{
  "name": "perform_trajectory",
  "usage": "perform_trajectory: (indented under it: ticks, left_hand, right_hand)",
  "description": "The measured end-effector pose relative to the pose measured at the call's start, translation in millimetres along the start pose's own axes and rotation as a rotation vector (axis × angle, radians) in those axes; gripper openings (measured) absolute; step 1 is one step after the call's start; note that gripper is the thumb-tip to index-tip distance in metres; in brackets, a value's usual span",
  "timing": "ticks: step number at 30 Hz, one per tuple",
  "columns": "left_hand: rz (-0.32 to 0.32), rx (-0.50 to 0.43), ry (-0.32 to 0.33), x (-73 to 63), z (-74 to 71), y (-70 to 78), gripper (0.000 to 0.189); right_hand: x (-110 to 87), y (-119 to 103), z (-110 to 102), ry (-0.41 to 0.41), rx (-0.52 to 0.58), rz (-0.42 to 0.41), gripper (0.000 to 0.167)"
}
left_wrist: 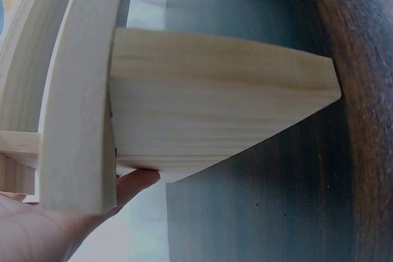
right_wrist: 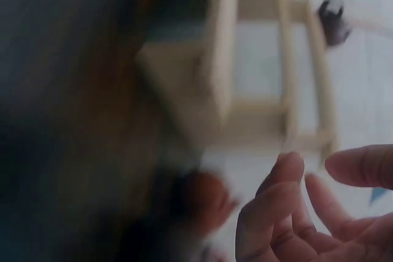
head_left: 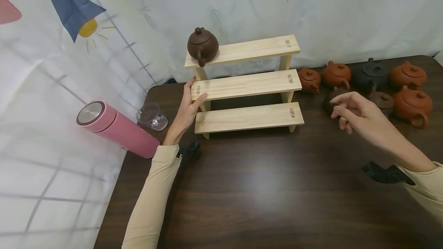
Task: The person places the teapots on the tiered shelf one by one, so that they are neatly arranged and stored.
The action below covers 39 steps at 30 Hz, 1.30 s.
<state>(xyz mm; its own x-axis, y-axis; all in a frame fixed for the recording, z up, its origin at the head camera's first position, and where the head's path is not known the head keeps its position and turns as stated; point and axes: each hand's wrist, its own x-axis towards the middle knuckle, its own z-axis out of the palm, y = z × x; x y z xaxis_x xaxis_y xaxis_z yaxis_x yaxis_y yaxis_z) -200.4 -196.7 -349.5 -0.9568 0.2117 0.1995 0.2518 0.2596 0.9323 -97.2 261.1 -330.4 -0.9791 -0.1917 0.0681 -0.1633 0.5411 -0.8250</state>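
Observation:
My left hand (head_left: 186, 111) grips the left end of the middle board of a three-step wooden display stand (head_left: 245, 86). The thumb lies at the board's front corner; in the left wrist view part of the hand (left_wrist: 46, 234) shows under a board end. A dark brown teapot (head_left: 207, 46) sits at the left end of the top step. In the air at the right is my right hand (head_left: 363, 114), fingers loosely bent and holding nothing. Beneath it, partly covered, are a dark teapot (head_left: 329, 105) and a brown teapot (head_left: 383, 102). The right wrist view is blurred behind the fingers (right_wrist: 279, 204).
Several clay teapots stand at the back right, including an orange one (head_left: 413, 103) and a black one (head_left: 370, 74). Left of the stand are a clear glass cup (head_left: 152, 116) and a pink thermos (head_left: 121, 130). White printed cloth (head_left: 242, 7) hangs behind the dark table (head_left: 249, 195).

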Motion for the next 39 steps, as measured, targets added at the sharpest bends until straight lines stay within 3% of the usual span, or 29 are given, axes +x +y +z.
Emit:
perform_trajectory:
  ticks: [4, 8, 14, 18, 23, 32, 39]
  left_hand:
    - [-0.002, -0.002, -0.001, -0.8, -0.7, 1.4, 0.075]
    - [0.001, -0.005, -0.005, -0.7, -0.5, 0.9, 0.076]
    - [-0.005, -0.005, -0.002, -1.0, -0.8, -1.1, 0.076]
    - [-0.003, 0.002, -0.006, -0.8, -0.7, -0.7, 0.076]
    - [0.002, 0.011, -0.004, 0.2, -0.6, 0.4, 0.074]
    - [0.000, 0.015, -0.003, 0.5, -0.3, 1.1, 0.073]
    - [0.005, 0.002, 0.002, 0.5, -0.4, 0.5, 0.072]
  right_hand:
    - [-10.2, 27, -15, 0.070, -0.093, 0.105, 0.032]
    - [-16.0, 39, -22, 0.085, -0.164, 0.179, 0.041]
    - [-17.1, 48, -21, 0.009, -0.248, 0.257, 0.052]
    - [-14.8, 54, -17, -0.065, -0.229, 0.284, 0.059]
    - [-9.3, 60, -9, -0.082, -0.065, 0.250, 0.055]
    - [-4.8, 69, 0, -0.077, 0.430, 0.259, 0.027]
    - [-1.7, 72, 5, -0.098, 0.604, 0.267, 0.033]
